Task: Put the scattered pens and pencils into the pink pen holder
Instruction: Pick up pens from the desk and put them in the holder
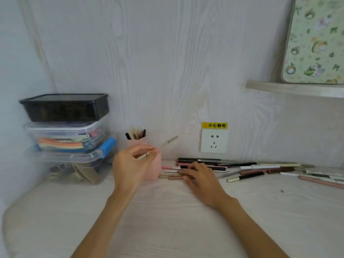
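The pink pen holder (156, 164) stands on the desk near the back wall, with several pens (135, 134) sticking out of its far side. In front of the holder, my left hand (130, 164) pinches a cream pen (168, 142) that slants up to the right above the holder's rim. My right hand (199, 175) lies palm down on the scattered pens (247, 167) just right of the holder, its fingers resting on a brown one (175, 177). Whether it grips any pen is hidden under the fingers. More pens spread along the desk to the right edge.
A stack of plastic storage boxes (67, 131) stands at the back left. A wall socket (214, 140) with a yellow warning label sits behind the pens. A shelf (294, 88) with a floral board hangs at the upper right. The white desk (167, 220) extends toward me.
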The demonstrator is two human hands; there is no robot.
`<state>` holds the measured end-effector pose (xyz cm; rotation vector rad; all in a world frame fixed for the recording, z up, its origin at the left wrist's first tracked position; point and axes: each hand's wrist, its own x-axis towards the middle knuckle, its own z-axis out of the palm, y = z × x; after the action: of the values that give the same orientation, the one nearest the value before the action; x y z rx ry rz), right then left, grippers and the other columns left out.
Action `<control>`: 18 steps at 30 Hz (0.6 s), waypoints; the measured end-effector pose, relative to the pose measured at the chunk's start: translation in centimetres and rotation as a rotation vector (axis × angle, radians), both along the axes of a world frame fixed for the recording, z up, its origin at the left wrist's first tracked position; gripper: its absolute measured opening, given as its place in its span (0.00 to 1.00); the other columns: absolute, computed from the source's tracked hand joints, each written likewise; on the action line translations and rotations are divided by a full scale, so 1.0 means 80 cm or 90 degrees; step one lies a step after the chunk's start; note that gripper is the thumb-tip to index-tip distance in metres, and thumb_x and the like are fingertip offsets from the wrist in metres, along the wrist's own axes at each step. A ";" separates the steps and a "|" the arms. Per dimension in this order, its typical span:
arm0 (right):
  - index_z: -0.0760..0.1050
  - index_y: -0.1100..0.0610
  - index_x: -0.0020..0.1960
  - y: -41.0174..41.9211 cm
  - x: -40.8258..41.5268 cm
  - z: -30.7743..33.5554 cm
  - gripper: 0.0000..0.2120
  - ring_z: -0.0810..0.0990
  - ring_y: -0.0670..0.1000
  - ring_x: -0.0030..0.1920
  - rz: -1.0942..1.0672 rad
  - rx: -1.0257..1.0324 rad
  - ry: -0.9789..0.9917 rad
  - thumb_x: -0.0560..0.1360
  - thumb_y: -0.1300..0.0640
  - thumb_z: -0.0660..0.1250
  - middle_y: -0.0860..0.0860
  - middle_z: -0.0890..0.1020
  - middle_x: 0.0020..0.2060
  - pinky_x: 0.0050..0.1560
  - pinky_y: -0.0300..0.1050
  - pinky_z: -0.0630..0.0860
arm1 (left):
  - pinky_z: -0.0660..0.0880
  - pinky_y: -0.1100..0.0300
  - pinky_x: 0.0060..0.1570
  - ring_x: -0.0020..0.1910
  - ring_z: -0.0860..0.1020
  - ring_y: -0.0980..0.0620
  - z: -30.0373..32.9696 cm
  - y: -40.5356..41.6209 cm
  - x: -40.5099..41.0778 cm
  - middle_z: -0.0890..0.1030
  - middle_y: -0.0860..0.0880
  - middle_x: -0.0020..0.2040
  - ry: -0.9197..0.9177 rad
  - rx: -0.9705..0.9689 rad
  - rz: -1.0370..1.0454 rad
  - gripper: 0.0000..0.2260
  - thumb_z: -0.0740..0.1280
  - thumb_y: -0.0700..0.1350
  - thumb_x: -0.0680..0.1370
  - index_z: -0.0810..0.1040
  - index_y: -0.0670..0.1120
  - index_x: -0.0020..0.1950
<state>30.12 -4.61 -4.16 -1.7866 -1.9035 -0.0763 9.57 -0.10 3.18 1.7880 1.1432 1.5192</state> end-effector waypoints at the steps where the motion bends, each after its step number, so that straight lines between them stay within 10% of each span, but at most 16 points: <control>1: 0.74 0.44 0.60 0.001 0.002 -0.001 0.15 0.70 0.49 0.56 -0.002 -0.002 0.003 0.77 0.46 0.56 0.47 0.74 0.54 0.54 0.45 0.66 | 0.80 0.51 0.47 0.41 0.82 0.59 0.004 0.000 -0.009 0.84 0.58 0.40 -0.004 0.011 0.004 0.03 0.75 0.47 0.68 0.85 0.52 0.41; 18: 0.77 0.46 0.57 0.004 0.005 -0.005 0.11 0.70 0.47 0.55 -0.012 0.003 0.042 0.76 0.51 0.62 0.45 0.74 0.53 0.57 0.45 0.68 | 0.74 0.57 0.39 0.39 0.79 0.52 0.156 0.049 -0.071 0.83 0.50 0.40 0.416 0.104 0.059 0.10 0.71 0.53 0.73 0.83 0.47 0.43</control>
<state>30.52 -4.31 -4.57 -1.7813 -1.8390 -0.0284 3.92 3.83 15.62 2.4752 1.4382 1.1183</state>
